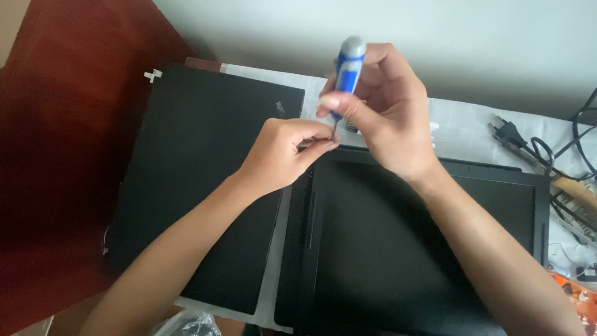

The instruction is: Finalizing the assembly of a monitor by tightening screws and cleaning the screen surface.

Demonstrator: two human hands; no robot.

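Observation:
My right hand (380,109) grips a screwdriver (348,65) with a blue and grey handle, held nearly upright. Its thin shaft points down at the far left corner of a black laptop base (373,249) lying bottom-up. My left hand (287,152) pinches the shaft tip, or something small at it, with thumb and fingers closed. What sits under the tip is hidden by the fingers. A second closed black laptop (199,162) lies to the left, under my left forearm.
Both laptops rest on a white sheet (460,134) over a reddish-brown table (62,124). A black power plug and cables (528,143) lie at the far right, with small orange parts (575,292) near the right edge. A pale wall runs behind.

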